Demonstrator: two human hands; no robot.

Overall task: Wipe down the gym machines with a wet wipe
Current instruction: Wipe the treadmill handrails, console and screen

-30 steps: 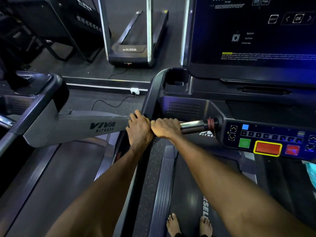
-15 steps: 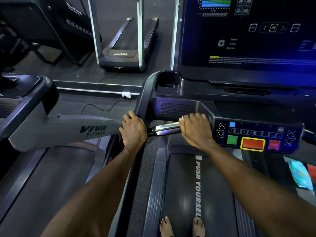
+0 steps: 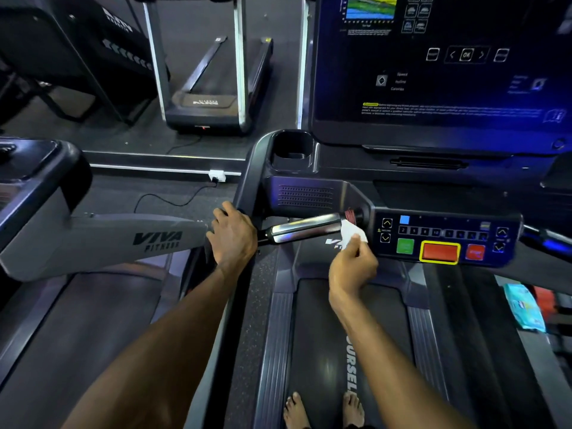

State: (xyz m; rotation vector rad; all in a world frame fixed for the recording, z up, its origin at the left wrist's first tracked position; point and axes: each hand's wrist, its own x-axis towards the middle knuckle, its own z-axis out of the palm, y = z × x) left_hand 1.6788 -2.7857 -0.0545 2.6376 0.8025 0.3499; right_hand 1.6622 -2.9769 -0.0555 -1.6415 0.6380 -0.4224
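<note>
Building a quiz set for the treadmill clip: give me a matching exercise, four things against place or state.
Things:
1. wipe
2. left hand
3. cup holder
4. wipe pack

Places or states:
A. empty, left of the screen
B. lying at the far right, past the belt
C. pinched in the right hand, at the inner end of the metal handle
D. gripping the side rail

Pairs: 1-C, 2-D, 3-A, 4-B

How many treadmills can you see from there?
3: the treadmill you stand on, one beside it on your left, one across the aisle. Others may be hidden.
</note>
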